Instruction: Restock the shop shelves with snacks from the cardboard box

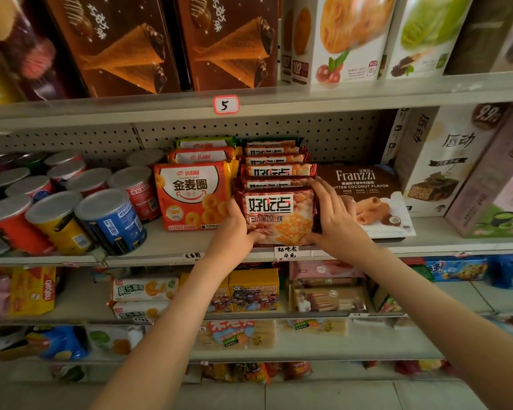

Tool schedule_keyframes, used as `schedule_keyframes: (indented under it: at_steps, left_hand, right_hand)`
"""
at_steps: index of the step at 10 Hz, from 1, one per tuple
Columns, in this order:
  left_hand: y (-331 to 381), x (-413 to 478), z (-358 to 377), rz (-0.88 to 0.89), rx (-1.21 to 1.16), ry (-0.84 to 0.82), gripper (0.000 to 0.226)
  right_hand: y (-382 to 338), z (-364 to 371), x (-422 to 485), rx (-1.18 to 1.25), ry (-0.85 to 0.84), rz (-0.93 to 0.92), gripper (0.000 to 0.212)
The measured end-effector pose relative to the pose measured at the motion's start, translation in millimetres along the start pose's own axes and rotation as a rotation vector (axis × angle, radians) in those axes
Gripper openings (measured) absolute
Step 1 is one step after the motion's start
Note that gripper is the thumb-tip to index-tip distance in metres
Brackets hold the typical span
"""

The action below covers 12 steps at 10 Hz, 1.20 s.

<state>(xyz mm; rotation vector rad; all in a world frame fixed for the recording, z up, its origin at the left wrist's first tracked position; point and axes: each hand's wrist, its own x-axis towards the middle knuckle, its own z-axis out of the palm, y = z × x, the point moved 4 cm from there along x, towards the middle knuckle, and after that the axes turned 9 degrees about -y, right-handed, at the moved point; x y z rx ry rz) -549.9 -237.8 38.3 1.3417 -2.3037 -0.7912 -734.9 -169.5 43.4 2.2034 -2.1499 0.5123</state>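
Left grip (pixel 237 229) and right grip (pixel 339 222) hold shelved cracker pack (pixel 281 216).

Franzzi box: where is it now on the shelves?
In the head view the Franzzi box sits on the middle shelf, right of centre, between the cracker pack on its left and a white box on its right.
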Motion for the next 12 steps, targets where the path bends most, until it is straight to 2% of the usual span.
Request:
schedule_keyframes:
  at_steps: [2, 3, 4, 6, 8, 9, 10, 11, 12]
  left_hand:
    - [-1.7, -2.7, -1.2, 0.022, -0.037, -0.082, 0.071]
    - [-0.7, -6.4, -7.6, 0.02, -0.066, -0.128, 0.067]
    - [3.8, -9.0, -16.9, 0.001, -0.13, -0.092, 0.054]
    - [10.2, -7.0, -14.5, -0.072, -0.405, 0.002, 0.056]
    - [5.7, -6.2, -10.0, -0.076, -0.482, -0.01, 0.031]
    - [3.3, -6.2, -10.6, -0.071, -0.504, 0.012, 0.043]
    - [11.0, -9.1, -21.8, -0.016, -0.38, 0.33, 0.065]
    - [31.9, -16.2, -29.2, 0.219, -0.083, 0.561, 0.048]
    - [49.9, -18.6, -28.7, 0.381, 0.146, 0.65, 0.034]
  right_hand:
    - [0.3, 1.2, -4.8, 0.048, -0.002, -0.006, 0.106]
    - [1.2, -2.7, -5.6, 0.094, 0.004, -0.015, 0.098]
    - [3.1, -6.3, -2.9, 0.119, 0.006, 0.003, 0.091]
    - [2.7, 2.5, 0.0, 0.319, 0.012, 0.118, 0.098]
    - [4.6, 8.2, 7.0, 0.432, -0.092, 0.126, 0.096]
    - [6.7, 8.6, 8.0, 0.438, -0.096, 0.127, 0.097]
    - [8.4, -1.7, 7.9, 0.477, -0.122, 0.15, 0.097]
    - [2.0, -17.9, 5.0, 0.536, -0.053, 0.134, 0.094]
    - [-9.1, -55.6, 1.6, 0.45, 0.038, 0.142, 0.08]
